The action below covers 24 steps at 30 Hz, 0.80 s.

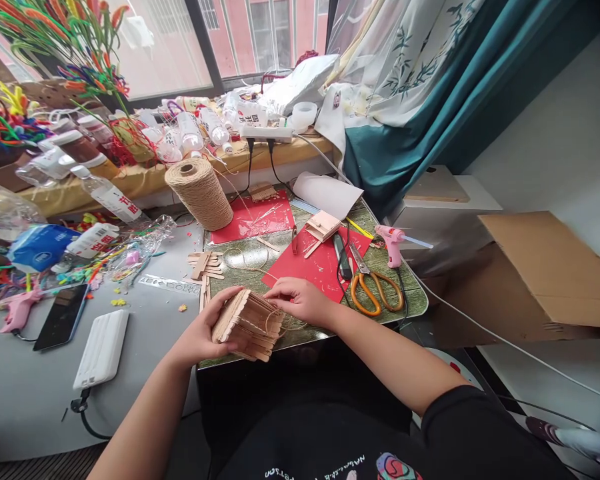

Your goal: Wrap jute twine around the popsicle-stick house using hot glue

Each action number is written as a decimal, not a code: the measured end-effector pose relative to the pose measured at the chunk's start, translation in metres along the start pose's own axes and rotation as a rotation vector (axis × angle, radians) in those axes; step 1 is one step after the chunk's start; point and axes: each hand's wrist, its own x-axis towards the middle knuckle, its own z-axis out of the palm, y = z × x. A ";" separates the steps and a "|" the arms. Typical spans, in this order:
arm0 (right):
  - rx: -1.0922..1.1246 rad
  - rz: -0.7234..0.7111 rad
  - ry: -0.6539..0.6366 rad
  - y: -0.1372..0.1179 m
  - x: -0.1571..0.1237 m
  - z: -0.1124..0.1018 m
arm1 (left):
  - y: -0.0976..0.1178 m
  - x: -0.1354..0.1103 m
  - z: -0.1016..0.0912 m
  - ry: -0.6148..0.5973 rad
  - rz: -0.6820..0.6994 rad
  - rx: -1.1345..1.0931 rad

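A small box-like structure of wooden craft sticks [250, 323] is tilted above the front of the table. Wrapped round its left side, my left hand [215, 330] holds it with the thumb at the lower edge. My right hand [300, 300] is closed in a pinch on thin twine [271, 315] at the structure's right side. The twine loops across the sticks and trails over the tabletop. A large twine spool [199, 193] stands tilted behind my hands. Scissors with orange handles [375, 290] lie to the right of my right hand.
A utility knife [343, 257], a small wooden piece [323, 227] and red sheets [300, 267] lie on the table. A pink glue gun [391, 245] rests at its right edge with a trailing cord. Loose craft sticks [207, 265], a phone [63, 317] and a white power bank [101, 348] are leftward.
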 end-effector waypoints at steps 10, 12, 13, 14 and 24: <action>0.282 0.368 0.036 0.002 -0.023 0.011 | -0.007 -0.013 -0.024 -0.131 -0.197 0.014; 0.312 0.395 -0.001 0.000 -0.027 0.009 | -0.009 -0.012 -0.028 -0.129 -0.192 0.090; 0.288 0.382 -0.018 -0.001 -0.030 0.007 | -0.010 -0.012 -0.029 -0.125 -0.191 0.114; 0.246 0.364 -0.033 -0.002 -0.032 0.004 | -0.011 -0.011 -0.030 -0.122 -0.194 0.130; -0.108 0.201 -0.178 -0.009 -0.040 -0.012 | -0.027 -0.007 -0.030 -0.047 -0.264 0.091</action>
